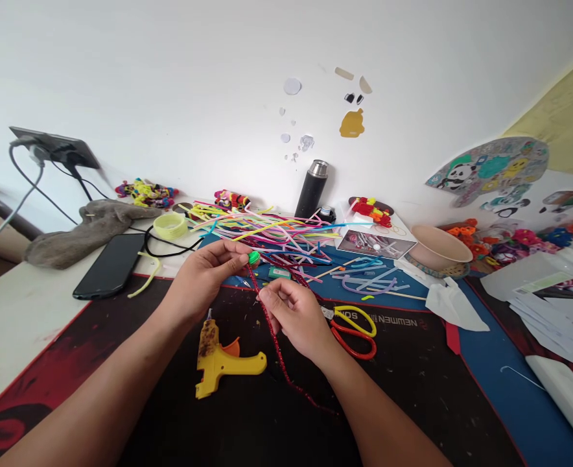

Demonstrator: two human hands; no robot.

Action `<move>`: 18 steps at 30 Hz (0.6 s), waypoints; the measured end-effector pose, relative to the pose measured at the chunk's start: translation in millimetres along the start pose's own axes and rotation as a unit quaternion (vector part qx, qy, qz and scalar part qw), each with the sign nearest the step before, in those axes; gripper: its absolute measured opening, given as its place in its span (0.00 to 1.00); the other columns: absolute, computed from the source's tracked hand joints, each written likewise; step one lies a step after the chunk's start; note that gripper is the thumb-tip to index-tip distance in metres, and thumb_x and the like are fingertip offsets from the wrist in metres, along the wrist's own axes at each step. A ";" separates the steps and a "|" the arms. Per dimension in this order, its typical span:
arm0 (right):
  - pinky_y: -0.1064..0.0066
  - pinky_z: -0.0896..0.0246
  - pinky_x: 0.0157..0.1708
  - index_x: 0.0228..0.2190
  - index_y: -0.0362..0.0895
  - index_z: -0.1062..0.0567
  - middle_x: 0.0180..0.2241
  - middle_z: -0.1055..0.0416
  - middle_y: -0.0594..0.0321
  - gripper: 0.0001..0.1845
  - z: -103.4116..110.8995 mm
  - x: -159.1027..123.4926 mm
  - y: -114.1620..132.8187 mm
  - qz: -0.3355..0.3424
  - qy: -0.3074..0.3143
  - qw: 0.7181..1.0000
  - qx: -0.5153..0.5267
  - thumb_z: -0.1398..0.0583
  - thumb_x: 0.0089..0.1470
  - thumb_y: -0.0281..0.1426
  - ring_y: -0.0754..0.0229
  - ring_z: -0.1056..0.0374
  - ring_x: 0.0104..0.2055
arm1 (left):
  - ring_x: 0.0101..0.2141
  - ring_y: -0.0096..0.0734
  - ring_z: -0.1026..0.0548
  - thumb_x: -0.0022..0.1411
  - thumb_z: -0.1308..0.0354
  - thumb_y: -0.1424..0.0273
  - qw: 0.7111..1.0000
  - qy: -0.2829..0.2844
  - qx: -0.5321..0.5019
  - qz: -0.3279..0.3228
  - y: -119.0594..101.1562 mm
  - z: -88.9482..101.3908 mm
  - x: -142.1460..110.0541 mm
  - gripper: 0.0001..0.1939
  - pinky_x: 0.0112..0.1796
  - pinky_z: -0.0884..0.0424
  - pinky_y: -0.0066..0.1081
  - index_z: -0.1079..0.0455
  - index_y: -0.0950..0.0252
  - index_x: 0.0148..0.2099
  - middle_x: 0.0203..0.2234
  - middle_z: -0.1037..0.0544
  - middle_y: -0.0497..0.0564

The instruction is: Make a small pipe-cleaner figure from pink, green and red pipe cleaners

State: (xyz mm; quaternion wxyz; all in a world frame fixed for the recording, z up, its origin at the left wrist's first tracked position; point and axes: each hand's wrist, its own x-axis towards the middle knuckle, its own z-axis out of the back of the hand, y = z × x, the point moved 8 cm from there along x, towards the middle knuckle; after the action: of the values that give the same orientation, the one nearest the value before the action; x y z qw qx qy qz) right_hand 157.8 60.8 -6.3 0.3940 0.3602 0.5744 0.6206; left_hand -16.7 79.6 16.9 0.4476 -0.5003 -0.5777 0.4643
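Note:
Between the thumb and fingers of my left hand is a small bright green piece; its exact kind is too small to tell. A long red glittery pipe cleaner runs down from beside it. My right hand pinches this pipe cleaner partway along, and its loose end trails over the black mat. Under my hands a yellow hot glue gun lies on its side, nozzle pointing away. Just right of my right hand rest scissors with one yellow and one red-orange handle.
Behind my hands is a heap of colourful pipe cleaners. A black thermos stands against the wall. At left are a phone and a tape roll; at right, a bowl and a crumpled tissue.

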 end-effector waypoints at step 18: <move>0.74 0.37 0.23 0.36 0.44 0.22 0.23 0.29 0.70 0.13 0.2 -0.5 -4.2 -0.003 -0.025 0.999 -0.038 0.36 0.65 0.41 0.65 0.30 0.20 | 0.34 0.37 0.19 0.48 0.19 0.56 0.997 0.012 0.069 0.018 -0.5 -13.7 -10.0 0.21 0.37 0.25 0.31 0.18 0.62 0.38 0.32 0.14 0.52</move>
State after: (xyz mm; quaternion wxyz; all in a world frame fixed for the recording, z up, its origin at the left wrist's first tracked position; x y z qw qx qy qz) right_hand 158.5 60.5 -10.5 0.4237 0.3585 0.5412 0.6317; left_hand -2.3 70.9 19.1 0.4797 -0.4841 -0.5294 0.5053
